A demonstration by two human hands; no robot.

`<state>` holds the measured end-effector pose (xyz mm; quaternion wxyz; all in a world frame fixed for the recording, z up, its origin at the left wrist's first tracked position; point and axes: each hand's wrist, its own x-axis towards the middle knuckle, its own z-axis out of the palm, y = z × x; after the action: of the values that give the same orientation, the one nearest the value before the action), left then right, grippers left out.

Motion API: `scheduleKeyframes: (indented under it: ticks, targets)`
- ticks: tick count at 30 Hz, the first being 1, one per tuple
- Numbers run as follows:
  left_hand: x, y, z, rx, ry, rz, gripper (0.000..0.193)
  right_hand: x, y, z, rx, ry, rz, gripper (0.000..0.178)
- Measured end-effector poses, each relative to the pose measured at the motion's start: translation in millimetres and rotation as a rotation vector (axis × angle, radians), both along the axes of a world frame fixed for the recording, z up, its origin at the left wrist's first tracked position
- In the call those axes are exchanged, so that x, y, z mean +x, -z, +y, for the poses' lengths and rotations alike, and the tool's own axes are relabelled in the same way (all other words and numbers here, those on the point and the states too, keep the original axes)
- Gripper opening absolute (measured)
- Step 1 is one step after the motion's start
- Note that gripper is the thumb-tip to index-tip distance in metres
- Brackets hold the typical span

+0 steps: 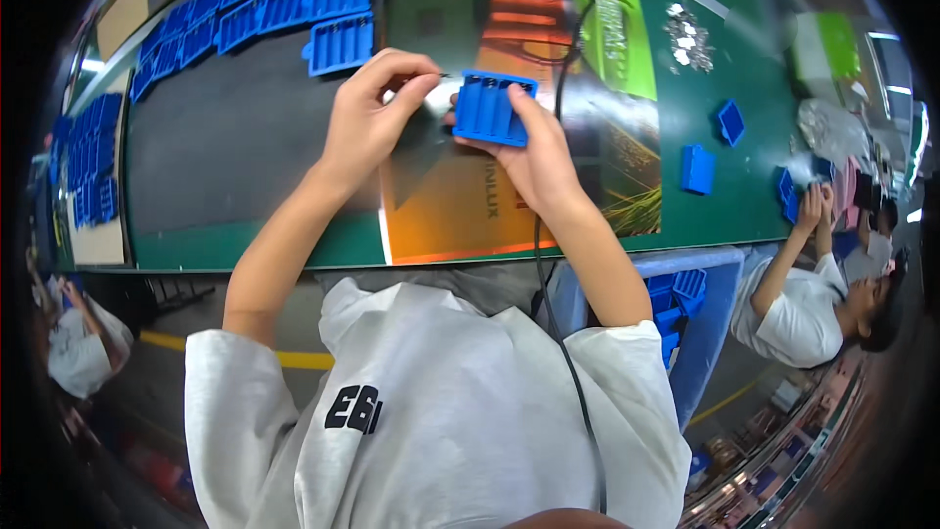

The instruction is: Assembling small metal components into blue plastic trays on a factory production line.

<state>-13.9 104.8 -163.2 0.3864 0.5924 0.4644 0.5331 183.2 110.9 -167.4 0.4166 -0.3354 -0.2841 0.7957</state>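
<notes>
My right hand (540, 162) grips a blue plastic battery holder (487, 116) with several long slots, its thumb on the top right corner and its fingers underneath. Small dark parts sit along the holder's far edge. Just to the left, my left hand (370, 113) is closed in a pinch, thumb and forefinger together. Something small and dark shows at those fingertips, too tiny to name. The pinch is apart from the holder.
Rows of blue holders (341, 43) line the far left of the green table, and more are stacked (93, 157) at the left edge. Small metal pieces (688, 37) lie in a heap at right. A black cable (560, 88) crosses the table. A blue crate (720, 333) stands beside me; co-workers sit on both sides.
</notes>
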Motion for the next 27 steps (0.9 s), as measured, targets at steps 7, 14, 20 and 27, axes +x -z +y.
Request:
scheduleKeyframes:
  ticks: [7,14,20,27]
  targets:
    - [3.0,3.6,-7.1,-0.004,0.021,0.004,0.013,-7.8,-7.7,0.6,-0.032,0.017,0.012,0.061]
    - [11.3,10.8,-12.8,-0.342,0.175,-0.275,0.018,-4.2,-8.9,3.4,-0.047,0.095,0.09,0.063]
    - [1.9,9.4,-4.1,-0.186,0.052,-0.136,0.015,-8.2,-15.5,-0.3,-0.129,0.047,0.145,0.065]
    - [-3.8,-2.9,-1.6,-0.106,0.028,0.124,0.012,-6.8,-12.0,-2.2,-0.138,-0.112,0.109,0.065]
